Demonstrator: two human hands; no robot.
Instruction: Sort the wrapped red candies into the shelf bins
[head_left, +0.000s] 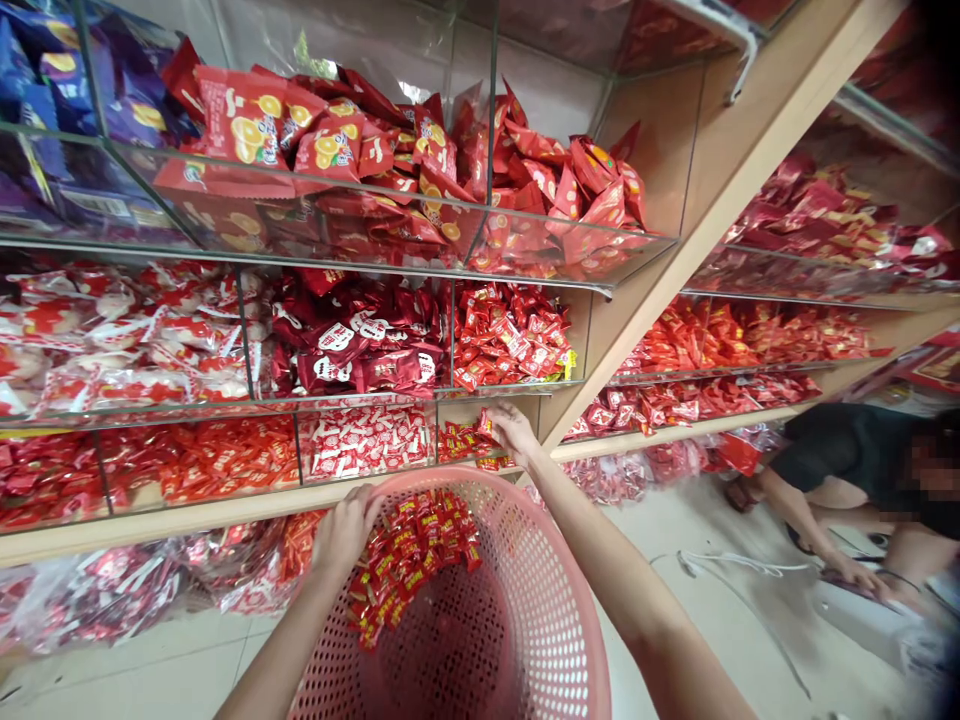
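Note:
My left hand grips the far rim of a pink perforated plastic basket, tilted toward the shelf. Inside it lies a heap of small red wrapped candies. My right hand reaches into the lowest glass shelf compartment at the right end, fingers closed around a few red candies there.
Glass-fronted shelves hold red snack and candy packets in divided bins, with blue packets at the upper left. Bagged sweets sit on the floor under the shelf. Another person crouches at the right on the tiled floor.

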